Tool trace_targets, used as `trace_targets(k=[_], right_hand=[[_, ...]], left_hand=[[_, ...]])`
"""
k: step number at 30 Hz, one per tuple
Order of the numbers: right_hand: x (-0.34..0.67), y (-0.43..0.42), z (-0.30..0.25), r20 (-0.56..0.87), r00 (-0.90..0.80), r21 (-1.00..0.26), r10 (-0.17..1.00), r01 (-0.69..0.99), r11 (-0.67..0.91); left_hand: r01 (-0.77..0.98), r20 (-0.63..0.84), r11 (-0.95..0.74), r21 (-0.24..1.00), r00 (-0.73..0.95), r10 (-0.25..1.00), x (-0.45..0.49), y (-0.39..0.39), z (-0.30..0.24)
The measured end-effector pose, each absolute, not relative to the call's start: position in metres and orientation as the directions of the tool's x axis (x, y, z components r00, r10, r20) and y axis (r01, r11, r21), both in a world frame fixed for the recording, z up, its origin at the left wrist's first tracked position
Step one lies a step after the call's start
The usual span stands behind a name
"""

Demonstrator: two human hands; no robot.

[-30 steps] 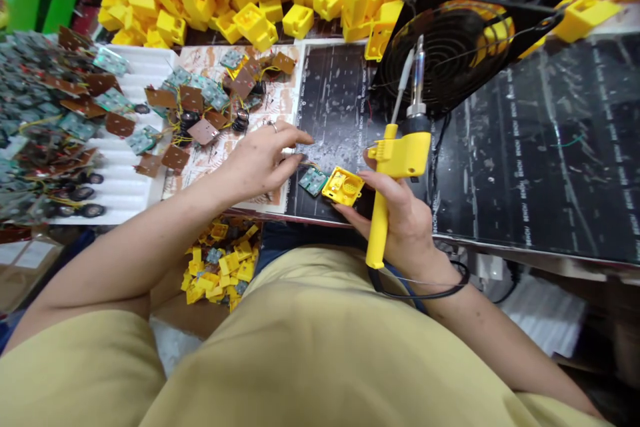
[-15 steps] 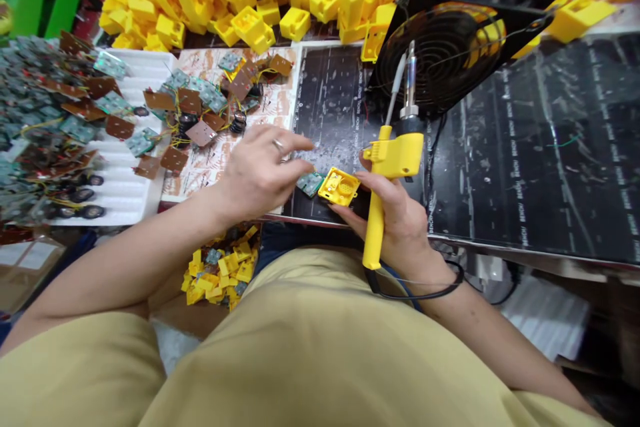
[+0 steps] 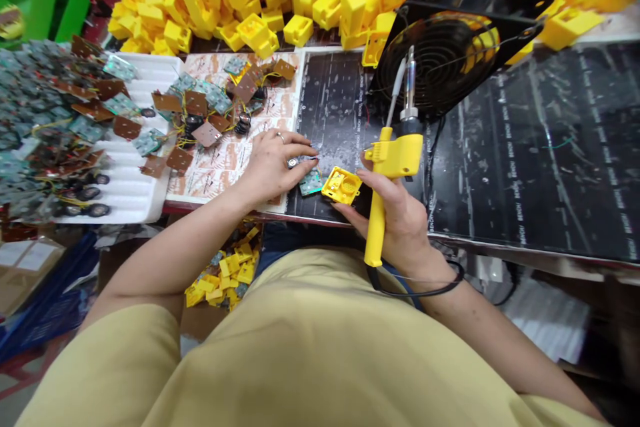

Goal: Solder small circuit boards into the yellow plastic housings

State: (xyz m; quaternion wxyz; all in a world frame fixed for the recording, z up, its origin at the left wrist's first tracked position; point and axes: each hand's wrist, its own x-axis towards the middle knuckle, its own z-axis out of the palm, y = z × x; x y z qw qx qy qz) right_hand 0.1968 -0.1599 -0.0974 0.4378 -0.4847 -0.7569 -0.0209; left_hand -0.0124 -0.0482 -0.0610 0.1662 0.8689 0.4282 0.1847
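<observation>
My left hand [image 3: 275, 163] lies low over the table, fingers stretched out and thumb apart from them. Its fingertips reach over a small green circuit board [image 3: 311, 183], and a round metallic part [image 3: 293, 163] shows between thumb and fingers. In my right hand [image 3: 400, 217] is a yellow soldering iron [image 3: 400, 155], its metal tip pointing away from me and a thin feed tube alongside. A lower finger of that hand touches or lies close beside a small open yellow plastic housing [image 3: 342, 185], which sits just right of the board.
A black fan [image 3: 440, 57] stands tilted beyond the iron's tip. Yellow housings [image 3: 299, 31] are heaped along the back. At left, a white foam tray [image 3: 145, 195] carries wired boards, with more brown boards [image 3: 207, 134] beside it. Green bins [image 3: 30, 7] stand far left.
My left hand has come down flatter around the circuit board, its fingers now over the board's upper part. The right hand with the soldering iron has hardly moved. The view has shifted slightly.
</observation>
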Motion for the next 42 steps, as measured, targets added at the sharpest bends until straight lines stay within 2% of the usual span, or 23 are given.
trace_targets(k=[3, 5, 8, 12, 17, 19, 23, 25, 30, 35, 40, 42], right_hand=[[0.196, -0.16, -0.097, 0.684, -0.146, -0.39, 0.715, 0.755, 0.527], [0.196, -0.159, -0.097, 0.685, -0.147, -0.387, 0.714, 0.757, 0.526], [0.196, -0.159, -0.096, 0.685, -0.148, -0.383, 0.713, 0.76, 0.525], [0.195, -0.16, -0.096, 0.685, -0.149, -0.378, 0.713, 0.764, 0.523], [0.195, -0.16, -0.097, 0.691, -0.146, -0.381, 0.708, 0.759, 0.528], [0.195, -0.16, -0.096, 0.688, -0.145, -0.385, 0.711, 0.758, 0.527], [0.197, -0.161, -0.093, 0.671, -0.164, -0.39, 0.723, 0.752, 0.532], [0.198, -0.161, -0.089, 0.661, -0.179, -0.39, 0.729, 0.747, 0.538], [0.199, -0.156, -0.083, 0.637, -0.236, -0.369, 0.733, 0.742, 0.56], [0.201, -0.155, -0.084, 0.64, -0.25, -0.35, 0.727, 0.747, 0.565], [0.205, -0.158, -0.081, 0.656, -0.251, -0.318, 0.712, 0.763, 0.563], [0.209, -0.158, -0.076, 0.67, -0.262, -0.299, 0.695, 0.761, 0.575]], left_hand=[[0.519, 0.215, -0.579, 0.628, 0.6, 0.771, -0.007, -0.042, -0.059], [0.428, 0.236, -0.586, 0.688, 0.632, 0.738, -0.006, -0.04, -0.059], [0.393, 0.222, -0.588, 0.707, 0.666, 0.712, -0.005, -0.045, -0.059], [0.459, 0.186, -0.614, 0.642, 0.684, 0.705, -0.007, -0.057, -0.059], [0.543, 0.129, -0.554, 0.631, 0.631, 0.765, -0.005, -0.065, -0.056], [0.538, 0.118, -0.512, 0.669, 0.604, 0.789, -0.004, -0.063, -0.057], [0.389, 0.031, -0.295, 0.873, 0.559, 0.828, -0.009, -0.056, -0.055], [0.347, -0.007, -0.255, 0.902, 0.604, 0.797, -0.012, -0.054, -0.048], [0.418, -0.017, -0.484, 0.769, 0.77, 0.638, -0.012, -0.055, -0.025], [0.484, -0.092, -0.498, 0.719, 0.777, 0.622, -0.005, -0.058, -0.019], [0.536, -0.078, -0.707, 0.462, 0.818, 0.57, 0.005, -0.052, -0.019], [0.529, -0.079, -0.747, 0.402, 0.833, 0.547, 0.01, -0.05, -0.018]])
